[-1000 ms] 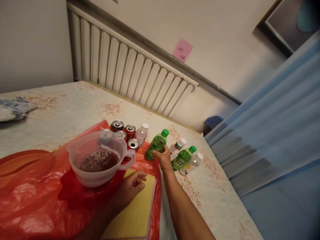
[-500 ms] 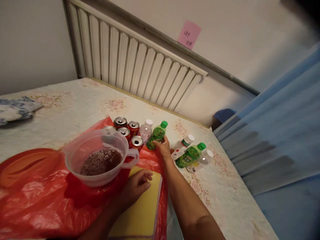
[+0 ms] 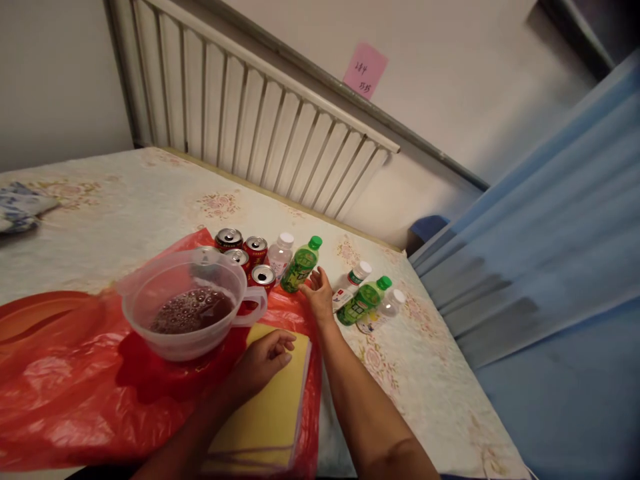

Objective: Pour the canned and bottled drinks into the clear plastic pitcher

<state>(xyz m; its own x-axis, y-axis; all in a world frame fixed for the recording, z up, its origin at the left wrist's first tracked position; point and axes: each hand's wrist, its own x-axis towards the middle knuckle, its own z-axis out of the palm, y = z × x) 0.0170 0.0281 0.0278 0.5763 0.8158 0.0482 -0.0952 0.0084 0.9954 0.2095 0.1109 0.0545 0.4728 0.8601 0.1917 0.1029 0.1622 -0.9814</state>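
Note:
Just right of a green-capped bottle is my right hand, its fingers and thumb apart and nothing between them. That bottle stands upright beside a clear white-capped bottle and several red cans. My left hand, fingers loosely curled with no object seen in them, hovers over a yellow notebook. To its left, a translucent handled jug contains dark, bubbly liquid. Another green-capped bottle is right of my right hand, between two white-capped bottles.
Red plastic sheeting covers the near left of the flowered cloth, with an orange-red round object at the left. A white radiator lines the wall. Blue curtains hang at right.
My right hand has let go of the green-capped bottle and moved slightly away from it, its fingers opening. The whole view has shifted a little.

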